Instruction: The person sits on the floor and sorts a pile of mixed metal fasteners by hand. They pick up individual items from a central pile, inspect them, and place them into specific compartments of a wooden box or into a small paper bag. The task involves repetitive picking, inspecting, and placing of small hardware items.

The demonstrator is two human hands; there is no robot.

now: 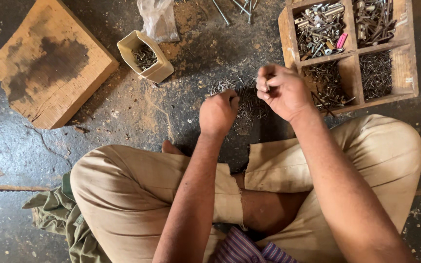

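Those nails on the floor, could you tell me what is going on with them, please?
A person sits cross-legged on the floor before a loose pile of small nails. The left hand rests closed on the pile, while the right hand, raised just above it, pinches a few nails. A wooden compartment tray of sorted hardware lies beside the right hand, and a small beige container to the left.
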